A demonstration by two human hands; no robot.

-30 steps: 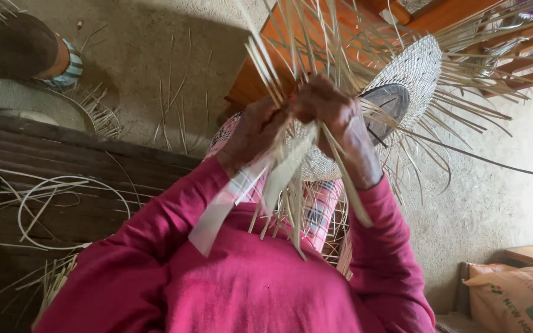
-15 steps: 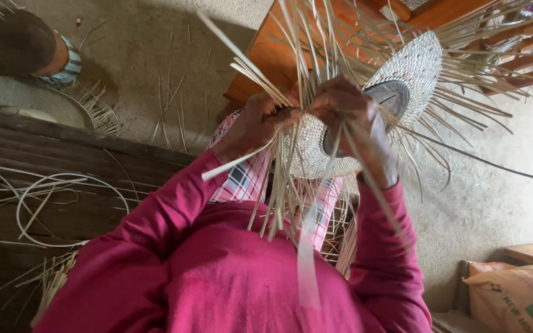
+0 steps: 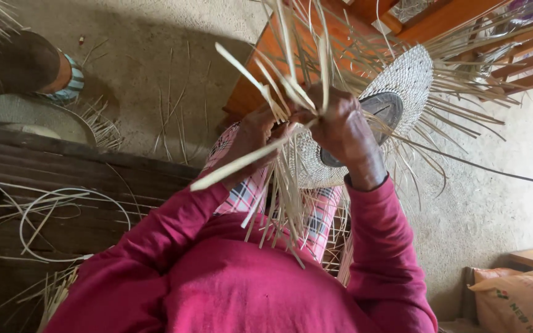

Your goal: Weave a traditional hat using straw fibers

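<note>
Woven straw piece (image 3: 396, 80), a round pale disc with a dark oval centre, sits in the upper middle of the frame, held up in front of the person's chest with loose straw strips (image 3: 291, 185) bristling from its edge in every direction. Half a second ago a broad flat strip hung straight down over the pink top; now a flat strip (image 3: 242, 161) juts out to the lower left instead, so a strand seems to have been pulled across and folded into the weave. The right hand (image 3: 340, 126) is closed around the rim of the piece and a bunch of strips. The left hand (image 3: 255, 132), just beside it, is closed on strips too, pinching them near the edge. The weave looks tight and even, its fringe unfinished. At the left of the frame, thin pale cords (image 3: 50, 216) loop over a dark wooden surface (image 3: 94, 179), and a printed sack (image 3: 519, 299) lies at lower right on the floor.
</note>
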